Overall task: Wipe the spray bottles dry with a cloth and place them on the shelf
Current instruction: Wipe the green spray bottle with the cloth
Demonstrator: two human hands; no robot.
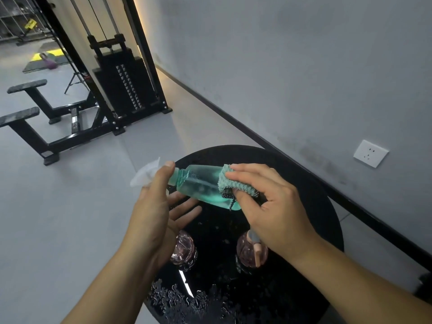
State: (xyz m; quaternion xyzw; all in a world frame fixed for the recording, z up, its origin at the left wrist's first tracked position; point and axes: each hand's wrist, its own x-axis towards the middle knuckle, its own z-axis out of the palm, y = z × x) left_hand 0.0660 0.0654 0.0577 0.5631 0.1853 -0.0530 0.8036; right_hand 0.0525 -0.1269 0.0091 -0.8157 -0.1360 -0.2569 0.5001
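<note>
Teal spray bottle (201, 184) lies nearly level, nozzle left, base right.

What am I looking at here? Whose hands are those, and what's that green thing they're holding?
There is no machine here, just a person wearing a camera on their head, so you look down at their own two hands. The left hand holds a see-through green spray bottle near its neck, lying sideways in the air. The right hand pinches a green cloth against the bottle to wipe it. Below them is a round black table, and two pink bottles stand on it. Behind, on the grey floor, is black gym equipment.
</note>
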